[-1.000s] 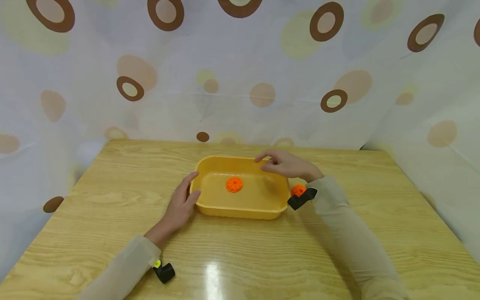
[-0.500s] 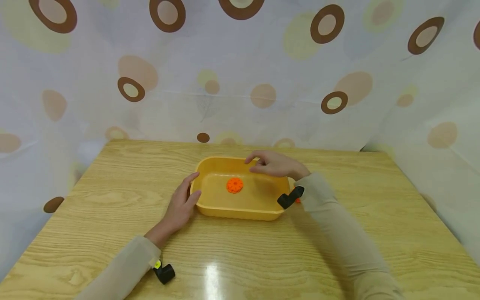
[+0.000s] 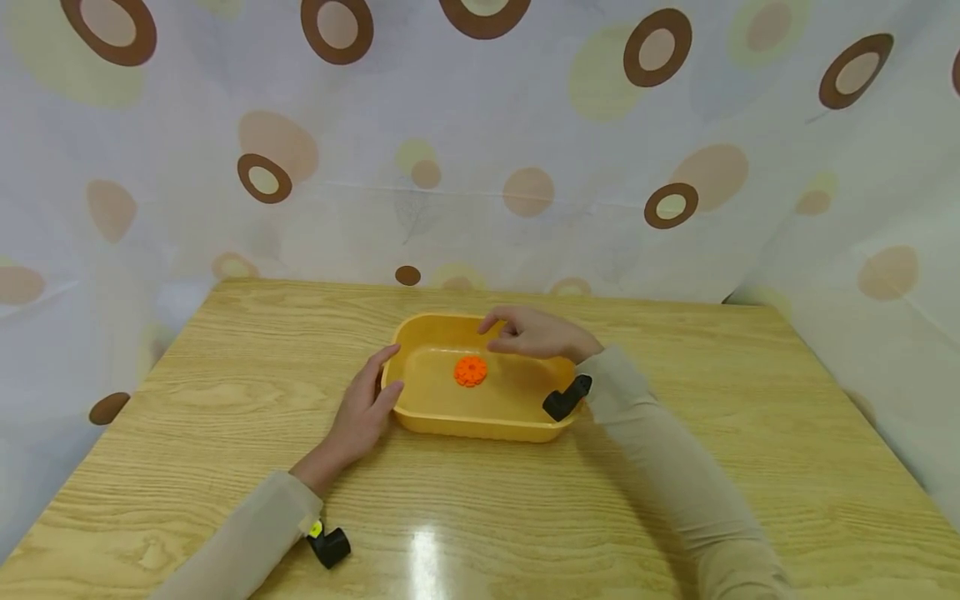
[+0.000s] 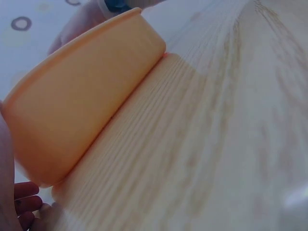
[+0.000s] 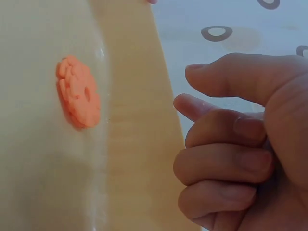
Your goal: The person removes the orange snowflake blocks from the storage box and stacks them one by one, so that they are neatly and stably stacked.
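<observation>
A yellow plastic basin [image 3: 487,429] stands on the wooden table with an orange notched, flower-shaped disc [image 3: 470,371] lying inside. In the right wrist view the disc [image 5: 79,94] looks layered and has a hole in its middle. My left hand [image 3: 363,412] holds the basin's left end, thumb and index finger at the rim. The other fingers [image 4: 28,204] curl low beside its wall in the left wrist view. Over the basin's back right side hovers my right hand [image 3: 532,332], holding nothing. Its index finger and thumb are apart, while the other fingers bend toward the palm.
The wooden table [image 3: 225,392] reaches back to a patterned curtain [image 3: 480,233], which also closes off both sides. Black wrist cameras [image 3: 330,547] sit on both sleeves.
My right hand has moved left over the basin, closer to the disc. A second orange piece outside the basin's right end is now hidden behind the right wrist. The left hand stays put.
</observation>
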The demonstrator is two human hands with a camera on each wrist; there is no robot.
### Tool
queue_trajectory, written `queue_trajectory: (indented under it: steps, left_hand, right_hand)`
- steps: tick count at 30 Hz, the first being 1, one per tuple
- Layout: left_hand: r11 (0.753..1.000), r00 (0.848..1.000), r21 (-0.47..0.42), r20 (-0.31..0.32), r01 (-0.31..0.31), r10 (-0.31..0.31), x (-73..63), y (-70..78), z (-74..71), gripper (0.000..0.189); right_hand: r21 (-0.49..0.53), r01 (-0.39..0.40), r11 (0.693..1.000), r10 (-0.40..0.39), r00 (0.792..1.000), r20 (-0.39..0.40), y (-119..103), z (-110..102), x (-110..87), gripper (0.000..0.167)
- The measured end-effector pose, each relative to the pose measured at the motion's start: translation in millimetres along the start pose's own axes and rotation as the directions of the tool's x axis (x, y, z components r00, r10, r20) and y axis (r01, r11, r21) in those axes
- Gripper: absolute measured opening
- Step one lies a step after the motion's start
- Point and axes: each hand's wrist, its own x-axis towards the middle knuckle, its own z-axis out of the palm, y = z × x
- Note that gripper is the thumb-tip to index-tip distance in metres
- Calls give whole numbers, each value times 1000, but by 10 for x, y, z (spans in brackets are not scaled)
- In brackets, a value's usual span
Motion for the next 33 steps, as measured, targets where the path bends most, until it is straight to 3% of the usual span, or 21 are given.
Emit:
queue_trajectory:
  steps: [9, 22, 33]
  left_hand:
    - [1000, 1000, 9, 10, 4, -4, -6, -23, 20, 49]
    - [1000, 1000, 4, 5, -8, 8, 18, -12, 10, 49]
    - [1000, 1000, 13, 3, 5, -5, 9, -8, 10, 48]
  right_hand:
    - [-21, -2, 1000, 2, 1000, 27, 117, 155, 107, 35]
    - [-158, 28, 987, -17, 997, 73, 109, 226, 140, 38]
    - [-234, 27, 972, 3, 992, 127, 124, 254, 179, 50]
